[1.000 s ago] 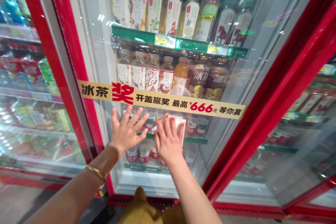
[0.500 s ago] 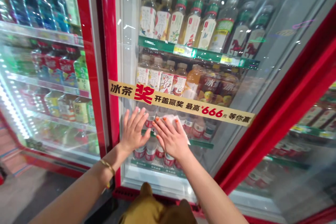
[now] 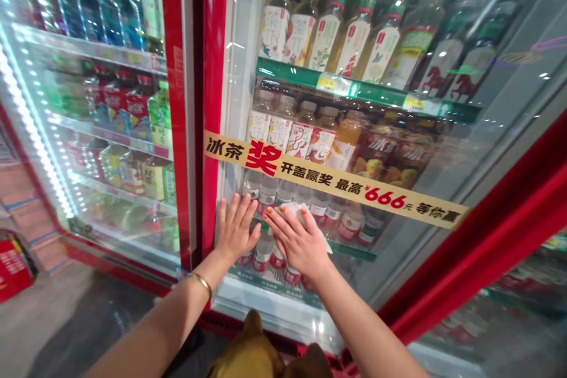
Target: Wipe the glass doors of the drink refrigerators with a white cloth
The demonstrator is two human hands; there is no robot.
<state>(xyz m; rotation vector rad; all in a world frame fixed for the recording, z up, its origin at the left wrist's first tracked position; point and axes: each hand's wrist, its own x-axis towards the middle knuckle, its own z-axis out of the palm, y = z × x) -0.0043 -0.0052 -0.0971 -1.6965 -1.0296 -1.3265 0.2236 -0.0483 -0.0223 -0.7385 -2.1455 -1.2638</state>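
My left hand (image 3: 235,229) lies flat on the glass door (image 3: 248,189) of a red-framed drinks fridge, fingers spread and nothing in it. To its right my right hand (image 3: 297,239) is spread over a white cloth or tissue (image 3: 325,236), pressing it flat to the glass; part of the cloth is hidden under the palm. Both hands are below a yellow banner (image 3: 336,180) with black and red print that runs across the door. Behind the glass, bottles (image 3: 325,41) stand in rows on green-edged shelves.
On the left stands another lit fridge with a red frame (image 3: 172,59) and bottles inside. A thick red frame edge (image 3: 478,248) slopes along the right, with more shelves beyond it. A red box (image 3: 15,266) is on the floor at the far left.
The view has shifted, so the fridges appear further right and more floor shows at the left. Both hands remain on the glass, the cloth still under my right hand.
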